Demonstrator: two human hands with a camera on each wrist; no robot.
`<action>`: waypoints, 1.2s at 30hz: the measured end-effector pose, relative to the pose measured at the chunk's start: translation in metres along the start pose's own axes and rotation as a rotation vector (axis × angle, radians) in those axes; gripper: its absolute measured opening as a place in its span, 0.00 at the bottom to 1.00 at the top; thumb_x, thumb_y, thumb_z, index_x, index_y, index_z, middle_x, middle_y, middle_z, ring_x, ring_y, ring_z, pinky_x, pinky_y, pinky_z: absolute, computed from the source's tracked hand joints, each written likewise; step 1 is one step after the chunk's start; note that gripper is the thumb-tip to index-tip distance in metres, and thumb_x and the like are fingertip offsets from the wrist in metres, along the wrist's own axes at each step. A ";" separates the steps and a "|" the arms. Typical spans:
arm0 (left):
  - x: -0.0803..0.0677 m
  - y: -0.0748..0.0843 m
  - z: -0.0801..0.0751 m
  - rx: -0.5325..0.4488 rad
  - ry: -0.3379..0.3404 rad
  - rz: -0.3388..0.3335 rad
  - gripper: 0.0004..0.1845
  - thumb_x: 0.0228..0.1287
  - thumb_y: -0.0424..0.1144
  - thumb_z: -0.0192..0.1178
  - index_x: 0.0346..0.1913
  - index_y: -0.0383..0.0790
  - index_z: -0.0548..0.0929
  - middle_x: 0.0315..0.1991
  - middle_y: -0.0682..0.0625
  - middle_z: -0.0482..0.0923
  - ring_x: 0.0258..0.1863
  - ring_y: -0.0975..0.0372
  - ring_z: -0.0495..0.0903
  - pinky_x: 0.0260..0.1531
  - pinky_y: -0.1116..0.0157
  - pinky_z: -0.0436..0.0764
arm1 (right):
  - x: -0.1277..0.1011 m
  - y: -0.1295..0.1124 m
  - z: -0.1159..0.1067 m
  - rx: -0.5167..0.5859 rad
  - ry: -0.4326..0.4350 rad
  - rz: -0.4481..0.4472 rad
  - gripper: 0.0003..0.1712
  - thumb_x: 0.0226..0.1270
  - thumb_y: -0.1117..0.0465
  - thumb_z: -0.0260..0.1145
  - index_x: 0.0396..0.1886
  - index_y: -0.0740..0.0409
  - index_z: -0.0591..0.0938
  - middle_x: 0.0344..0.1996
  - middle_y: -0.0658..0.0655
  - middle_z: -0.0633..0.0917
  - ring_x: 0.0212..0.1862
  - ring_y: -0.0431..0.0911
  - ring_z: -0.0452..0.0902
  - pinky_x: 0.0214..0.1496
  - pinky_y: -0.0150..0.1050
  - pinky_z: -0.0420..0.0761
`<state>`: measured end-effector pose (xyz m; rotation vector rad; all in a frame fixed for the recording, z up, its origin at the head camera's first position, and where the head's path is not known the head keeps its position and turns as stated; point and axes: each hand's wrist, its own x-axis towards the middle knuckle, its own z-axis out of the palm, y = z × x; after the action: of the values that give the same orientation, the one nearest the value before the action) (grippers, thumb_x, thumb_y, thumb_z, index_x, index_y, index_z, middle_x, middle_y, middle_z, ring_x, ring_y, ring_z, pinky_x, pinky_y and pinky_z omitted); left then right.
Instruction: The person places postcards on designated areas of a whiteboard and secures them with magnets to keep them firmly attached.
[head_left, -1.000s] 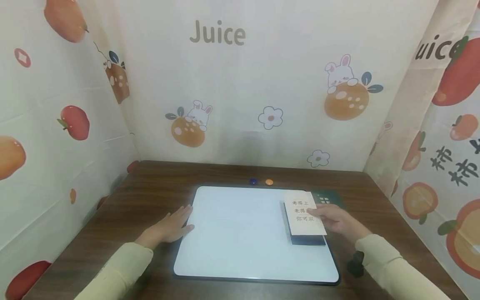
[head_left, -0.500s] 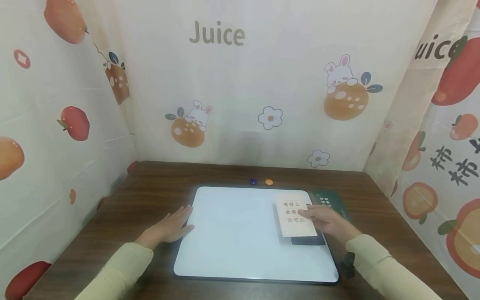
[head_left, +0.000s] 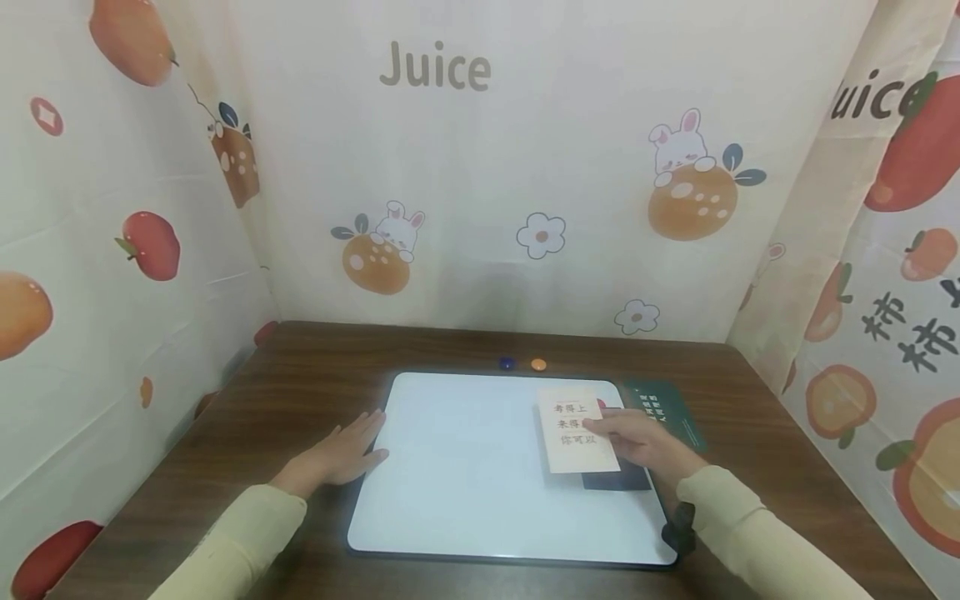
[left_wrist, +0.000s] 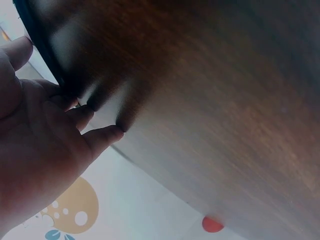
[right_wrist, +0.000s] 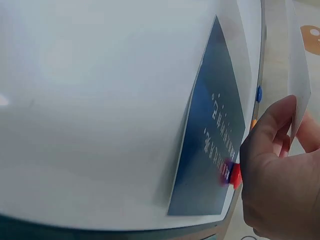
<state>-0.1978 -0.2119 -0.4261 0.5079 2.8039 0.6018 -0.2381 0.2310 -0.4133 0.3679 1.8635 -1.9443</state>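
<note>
Your right hand [head_left: 637,440] pinches cream card [head_left: 576,433] with printed characters, thumb and fingers closed on its right edge, card held over right part of whiteboard [head_left: 465,467]. Dark blue card [head_left: 622,479] lies flat on board beneath it, red magnet [right_wrist: 235,176] at its far end. Your left hand [head_left: 341,454] rests flat, fingers straight, on table [head_left: 300,375] touching board's left edge. Green card [head_left: 667,412] lies on table just right of board. Blue magnet [head_left: 507,363] and orange magnet [head_left: 537,364] sit at board's far edge.
</note>
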 end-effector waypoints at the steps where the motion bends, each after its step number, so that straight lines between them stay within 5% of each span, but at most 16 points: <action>1: 0.000 0.000 0.000 0.001 -0.001 0.000 0.37 0.72 0.49 0.49 0.73 0.30 0.51 0.74 0.35 0.46 0.72 0.41 0.42 0.65 0.37 0.43 | 0.000 0.000 0.002 0.002 0.005 0.004 0.41 0.61 0.66 0.69 0.69 0.71 0.59 0.45 0.60 0.82 0.45 0.52 0.83 0.51 0.43 0.80; 7: 0.001 0.000 -0.001 0.006 -0.006 -0.003 0.37 0.73 0.49 0.48 0.73 0.30 0.50 0.74 0.35 0.45 0.72 0.41 0.42 0.65 0.37 0.42 | 0.004 -0.001 0.008 -0.001 0.035 0.019 0.38 0.59 0.65 0.70 0.67 0.68 0.64 0.47 0.61 0.82 0.46 0.53 0.82 0.51 0.44 0.80; 14: 0.002 0.001 -0.002 0.019 -0.002 -0.004 0.37 0.73 0.49 0.48 0.73 0.29 0.51 0.74 0.34 0.46 0.72 0.40 0.42 0.65 0.37 0.43 | 0.004 -0.003 0.016 0.002 0.027 0.029 0.44 0.58 0.64 0.71 0.69 0.69 0.58 0.52 0.64 0.78 0.47 0.53 0.81 0.52 0.43 0.79; 24: 0.000 0.001 -0.001 0.004 -0.009 -0.003 0.36 0.73 0.47 0.48 0.73 0.29 0.50 0.74 0.34 0.45 0.72 0.40 0.42 0.65 0.37 0.43 | 0.007 -0.001 0.030 -0.009 -0.013 0.011 0.33 0.61 0.66 0.69 0.64 0.69 0.68 0.46 0.61 0.83 0.47 0.53 0.82 0.52 0.45 0.79; 36: 0.000 0.004 -0.004 -0.004 -0.016 0.000 0.37 0.73 0.48 0.48 0.73 0.28 0.51 0.73 0.33 0.45 0.72 0.40 0.42 0.64 0.37 0.43 | 0.010 0.001 0.042 -0.084 0.016 0.003 0.34 0.59 0.65 0.70 0.63 0.71 0.69 0.50 0.63 0.81 0.47 0.53 0.82 0.52 0.44 0.80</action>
<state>-0.1974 -0.2102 -0.4212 0.5102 2.7869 0.6011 -0.2420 0.1883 -0.4156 0.3617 1.9463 -1.8600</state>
